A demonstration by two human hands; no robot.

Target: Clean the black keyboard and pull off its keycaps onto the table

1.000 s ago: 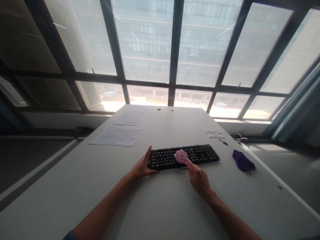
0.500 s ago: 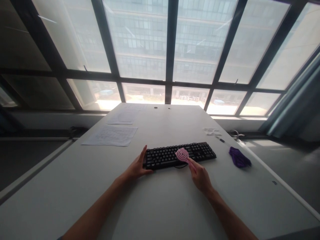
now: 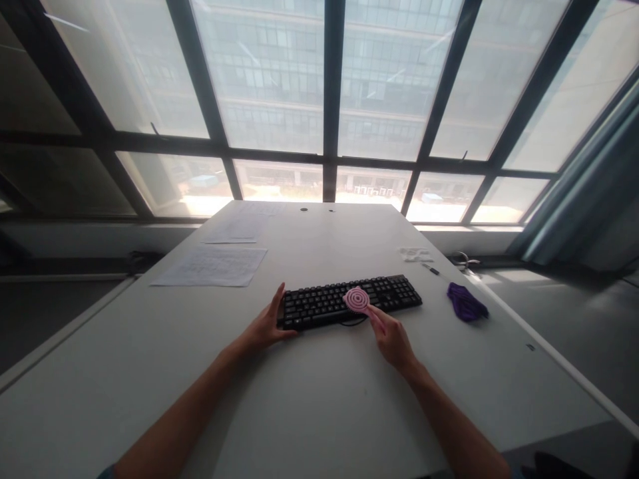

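Observation:
A black keyboard lies slightly slanted on the white table. My left hand grips its left end, with the thumb along the near edge and the fingers at the far side. In my right hand is a pink hairbrush with a round, spiral-patterned head, held by its handle. The head is over the middle of the keys, bristle side down; whether the bristles touch the keys is hard to tell. A short piece of black cable shows at the keyboard's near edge.
Right of the keyboard lie a purple cloth item, a small dark-handled tool and a crumpled white tissue. Sheets of paper are at the left of the table. Large windows stand beyond its far edge.
The whole view has shifted, so everything sits a little further left and higher. Both hands, the hairbrush and the keyboard keep nearly the same places relative to each other.

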